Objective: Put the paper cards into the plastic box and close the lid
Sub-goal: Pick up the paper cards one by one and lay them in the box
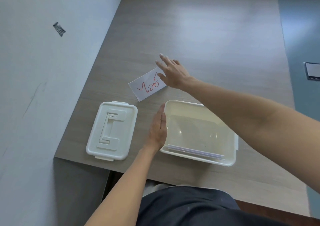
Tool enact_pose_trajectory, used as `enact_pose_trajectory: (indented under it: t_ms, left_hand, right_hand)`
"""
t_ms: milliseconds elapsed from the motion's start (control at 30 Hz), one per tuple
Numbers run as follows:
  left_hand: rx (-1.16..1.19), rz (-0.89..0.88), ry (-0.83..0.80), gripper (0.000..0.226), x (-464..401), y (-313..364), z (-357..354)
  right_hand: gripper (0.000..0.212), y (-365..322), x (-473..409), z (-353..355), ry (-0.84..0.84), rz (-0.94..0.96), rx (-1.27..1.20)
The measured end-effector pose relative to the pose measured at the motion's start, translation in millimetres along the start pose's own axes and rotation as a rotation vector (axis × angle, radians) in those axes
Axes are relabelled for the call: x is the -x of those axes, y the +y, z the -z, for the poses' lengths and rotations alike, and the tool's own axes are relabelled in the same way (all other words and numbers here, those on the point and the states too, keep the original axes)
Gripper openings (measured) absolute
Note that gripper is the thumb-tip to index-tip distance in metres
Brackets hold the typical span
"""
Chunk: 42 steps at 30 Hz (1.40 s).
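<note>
A white paper card [147, 84] with red handwriting lies flat on the wooden table, just beyond the box. My right hand [173, 71] reaches over it with fingers spread, the fingertips at the card's far right corner. The cream plastic box [232, 163] stands without its lid in front of me, with several cards [195, 151] lying along its near inner wall. My left hand [158, 130] rests flat against the box's left outer wall, fingers straight. The white lid [112, 130] lies flat on the table to the left of the box.
The wooden table [207, 35] runs along a pale wall [43, 70] on the left. Its near edge is just in front of my dark-clothed lap. A dark device [312, 71] lies on the floor at the far right.
</note>
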<state>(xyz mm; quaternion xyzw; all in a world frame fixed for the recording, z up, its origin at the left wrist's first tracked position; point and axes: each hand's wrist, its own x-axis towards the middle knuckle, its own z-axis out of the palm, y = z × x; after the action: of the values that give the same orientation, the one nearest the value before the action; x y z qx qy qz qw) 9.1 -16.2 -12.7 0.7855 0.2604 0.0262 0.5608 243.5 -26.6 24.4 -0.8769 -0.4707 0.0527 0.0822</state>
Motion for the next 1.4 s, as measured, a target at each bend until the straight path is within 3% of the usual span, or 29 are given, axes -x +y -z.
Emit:
enact_pose_trajectory:
  t_ms: [133,300,600,867,1033,1400]
  left_hand:
    - [-0.008,-0.003,-0.008,0.052,-0.4,-2.8,0.5]
    - [0.013,0.006,-0.020,0.053,0.2,-2.3,0.5]
    - [0.061,-0.012,-0.028,0.049,-0.7,-3.5,0.9]
    - [0.052,0.003,-0.024,0.048,1.5,1.0,1.2]
    - [0.035,-0.008,-0.006,0.049,2.1,2.7,3.0]
    - [0.005,-0.036,-0.008,0.051,4.9,5.0,2.3]
  right_hand:
    - [0.055,-4.7,-28.9,0.7,-0.084,0.083,0.049]
    - [0.026,-15.0,-28.5,-5.3,-0.107,0.125,0.157]
    - [0.022,5.8,10.9,17.7,-0.072,-0.019,0.019]
    - [0.047,36.5,96.5,51.9,0.203,-0.252,-0.148]
    - [0.037,36.8,160.4,73.8,0.372,-0.278,-0.096]
    - [0.033,-11.3,273.4,74.3,0.409,-0.188,-0.036]
